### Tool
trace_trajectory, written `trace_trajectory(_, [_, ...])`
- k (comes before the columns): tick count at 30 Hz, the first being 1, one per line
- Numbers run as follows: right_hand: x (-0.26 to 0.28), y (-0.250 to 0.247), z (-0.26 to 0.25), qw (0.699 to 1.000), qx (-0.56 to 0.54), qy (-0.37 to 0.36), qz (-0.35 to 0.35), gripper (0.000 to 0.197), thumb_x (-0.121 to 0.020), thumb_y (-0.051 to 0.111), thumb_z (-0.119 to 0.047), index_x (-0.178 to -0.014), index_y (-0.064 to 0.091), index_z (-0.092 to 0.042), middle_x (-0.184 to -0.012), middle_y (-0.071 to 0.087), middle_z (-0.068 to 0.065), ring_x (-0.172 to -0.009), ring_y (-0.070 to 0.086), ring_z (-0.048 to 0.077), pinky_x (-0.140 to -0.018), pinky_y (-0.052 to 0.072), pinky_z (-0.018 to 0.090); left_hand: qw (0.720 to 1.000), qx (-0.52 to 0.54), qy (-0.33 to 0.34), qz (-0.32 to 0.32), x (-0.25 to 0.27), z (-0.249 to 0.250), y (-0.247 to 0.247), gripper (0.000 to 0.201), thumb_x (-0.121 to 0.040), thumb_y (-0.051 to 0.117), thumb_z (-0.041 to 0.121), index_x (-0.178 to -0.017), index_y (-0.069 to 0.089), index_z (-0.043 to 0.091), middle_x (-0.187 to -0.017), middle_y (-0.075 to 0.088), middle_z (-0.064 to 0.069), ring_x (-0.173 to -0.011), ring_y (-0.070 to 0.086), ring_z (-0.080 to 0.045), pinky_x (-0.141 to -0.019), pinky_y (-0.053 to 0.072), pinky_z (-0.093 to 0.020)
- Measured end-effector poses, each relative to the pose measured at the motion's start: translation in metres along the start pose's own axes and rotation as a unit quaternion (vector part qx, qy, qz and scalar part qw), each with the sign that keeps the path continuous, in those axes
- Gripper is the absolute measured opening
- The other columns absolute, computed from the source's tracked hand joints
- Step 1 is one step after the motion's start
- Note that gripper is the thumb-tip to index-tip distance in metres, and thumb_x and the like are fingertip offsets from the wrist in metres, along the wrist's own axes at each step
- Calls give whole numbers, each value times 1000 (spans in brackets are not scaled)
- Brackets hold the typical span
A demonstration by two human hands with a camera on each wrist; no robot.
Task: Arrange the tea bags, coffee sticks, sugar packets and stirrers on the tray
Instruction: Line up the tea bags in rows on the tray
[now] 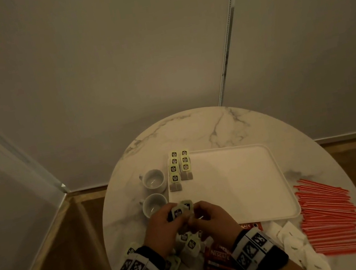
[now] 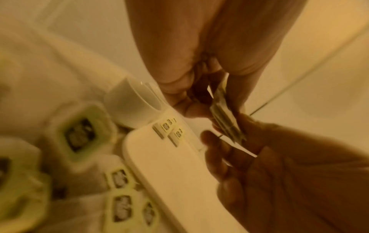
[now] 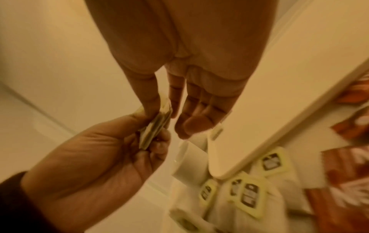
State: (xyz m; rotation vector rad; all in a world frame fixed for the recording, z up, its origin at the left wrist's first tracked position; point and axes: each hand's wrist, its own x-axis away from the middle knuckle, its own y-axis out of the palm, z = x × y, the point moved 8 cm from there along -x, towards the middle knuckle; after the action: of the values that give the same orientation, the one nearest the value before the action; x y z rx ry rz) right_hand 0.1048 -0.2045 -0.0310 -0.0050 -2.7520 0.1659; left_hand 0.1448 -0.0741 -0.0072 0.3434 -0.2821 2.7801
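Both hands meet above the tray's near left corner, over a small stack of tea bags (image 1: 183, 210) with green tags. My left hand (image 1: 174, 215) grips the stack (image 2: 225, 115) between thumb and curled fingers. My right hand (image 1: 199, 212) pinches the same stack (image 3: 157, 126) with thumb and forefinger, its other fingers nearly straight. The white tray (image 1: 239, 185) carries two short columns of tea bags (image 1: 179, 166) along its left edge. Loose tea bags (image 1: 189, 246) lie below my hands, with red coffee sticks (image 1: 217, 257), white sugar packets (image 1: 291, 238) and red stirrers (image 1: 327, 216) to the right.
Two white cups (image 1: 154, 179) (image 1: 154, 204) stand left of the tray on the round marble table (image 1: 218, 125). A wall rises close behind the table. The table edge curves round just left of the cups.
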Motion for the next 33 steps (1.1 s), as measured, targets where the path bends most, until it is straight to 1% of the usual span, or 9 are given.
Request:
trace_trajectory(3, [-2, -10, -11, 994, -102, -11, 36, 15, -89, 66, -13, -97, 61, -1, -85, 70, 20, -69, 65, 24, -58, 50, 33, 998, 59, -9, -3, -3, 7, 6, 11, -89, 64, 13, -96, 71, 11, -83, 73, -9, -76, 69, -19, -66, 55, -26])
trace_trajectory(6, [-6, -15, -21, 985, -168, -8, 39, 16, -90, 63, -9, -93, 60, 6, -79, 67, 19, -68, 65, 27, -56, 53, 33, 993, 111, -33, -7, -6, 4, 14, 16, -93, 58, 16, -102, 72, 14, -89, 73, -12, -77, 65, -21, -64, 50, -31])
trace_trajectory(9, [-10, -18, -24, 979, -201, 10, 33, 9, -91, 59, -5, -88, 63, 2, -76, 64, 15, -67, 63, 23, -53, 53, 32, 983, 174, -61, -2, -10, 1, 17, 19, -93, 56, 13, -104, 71, 7, -96, 72, -19, -80, 64, -25, -59, 48, -31])
trace_trajectory(14, [-23, -29, -19, 976, -211, 46, 35, 9, -89, 61, -4, -79, 63, -5, -71, 62, 8, -57, 51, 14, -44, 33, 23, 977, 198, -70, 23, -21, -4, 15, 19, -91, 59, 11, -103, 71, 4, -98, 71, -19, -80, 60, -23, -55, 46, -28])
trace_trajectory(19, [-46, -44, -18, 968, -230, 57, 80, 10, -86, 62, 2, -80, 58, -5, -73, 64, 13, -54, 55, 18, -42, 41, 25, 974, 198, -82, 67, -31, -7, 5, 13, -91, 58, 6, -97, 69, 3, -84, 69, -13, -74, 56, -23, -54, 46, -27])
trace_trajectory(23, [-85, -65, -5, 975, -131, 85, 159, 19, -80, 67, 3, -89, 53, -7, -76, 63, 17, -54, 55, 19, -43, 45, 26, 978, 170, -90, 77, -34, -12, -5, 12, -92, 58, 7, -95, 67, 2, -83, 66, -16, -68, 54, -21, -50, 47, -23])
trace_trajectory(25, [-104, -66, 2, 978, -59, 108, 168, 22, -77, 71, 1, -85, 53, -9, -73, 63, 14, -55, 56, 19, -46, 49, 28, 983, 147, -87, 73, -35, -16, -9, 13, -91, 59, 8, -94, 68, -1, -92, 67, -27, -76, 58, -32, -63, 53, -39])
trace_trajectory(27, [-121, -63, 7, 980, -11, 123, 159, 23, -75, 74, -1, -78, 54, -11, -70, 63, 10, -56, 58, 19, -54, 54, 30, 986, 131, -86, 64, -33, -19, -11, 12, -90, 61, 9, -93, 70, 2, -95, 70, -24, -86, 65, -36, -77, 54, -49])
trace_trajectory(33, [-153, -65, 15, 970, 109, 136, 168, 23, -68, 77, -11, -70, 56, -20, -87, 69, 7, -83, 66, 24, -74, 58, 34, 990, 120, -76, 23, -23, -13, -7, 18, -86, 61, -3, -96, 68, 11, -83, 76, -3, -70, 71, -8, -56, 52, -16])
